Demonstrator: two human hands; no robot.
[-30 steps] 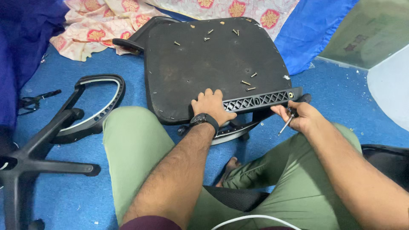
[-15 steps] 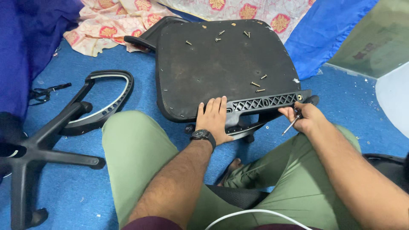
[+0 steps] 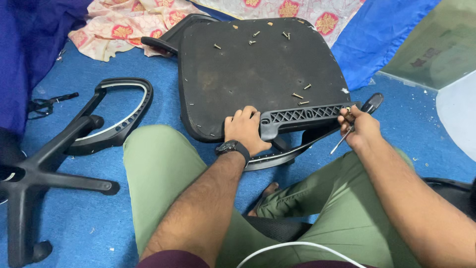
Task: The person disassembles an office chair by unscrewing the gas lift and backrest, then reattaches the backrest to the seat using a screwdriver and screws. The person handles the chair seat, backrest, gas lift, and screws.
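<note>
An upturned black chair seat lies on the blue carpet in front of my knees. My left hand presses flat on its near edge, next to a black armrest bracket fixed along that edge. My right hand grips a screwdriver with a black handle at the bracket's right end, its metal shaft pointing down and left. Several loose screws lie on the seat's underside, some near the bracket, others by the far edge.
A detached black armrest loop and the star-shaped chair base lie on the carpet at my left. Floral cloth and blue fabric sit behind the seat. A white cable crosses my lap.
My left hand stays on the seat's near edge and my right hand keeps the screwdriver at the bracket's end. The view has shifted slightly; nothing else has moved.
</note>
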